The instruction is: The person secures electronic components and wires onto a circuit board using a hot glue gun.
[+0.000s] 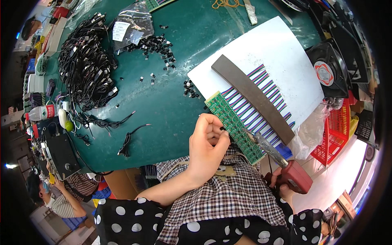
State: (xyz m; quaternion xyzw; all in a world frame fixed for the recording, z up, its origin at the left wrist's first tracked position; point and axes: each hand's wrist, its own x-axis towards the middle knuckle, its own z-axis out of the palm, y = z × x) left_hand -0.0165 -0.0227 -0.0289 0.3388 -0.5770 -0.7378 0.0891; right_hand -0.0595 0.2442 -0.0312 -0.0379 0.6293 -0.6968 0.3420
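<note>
My left hand [207, 143] is pinched at the near left edge of a long green circuit board [234, 125], with a small black component [222, 128] at its fingertips. My right hand [283, 188] grips a red-handled soldering gun [297, 176], partly hidden behind the handle. Its metal tip reaches the board's surface, a little right of my left fingers. Rows of coloured wires [246, 113] run from the board's far side across a white sheet [292, 53]. A dark brown bar [253, 98] lies across these wires.
Small black three-legged components [157, 45] lie scattered on the green table [163, 98], beside a clear plastic bag [139, 20]. A heap of black cables [85, 61] is at left. A black fan [330, 67] and red basket [332, 130] stand at right. Another person [61, 200] sits lower left.
</note>
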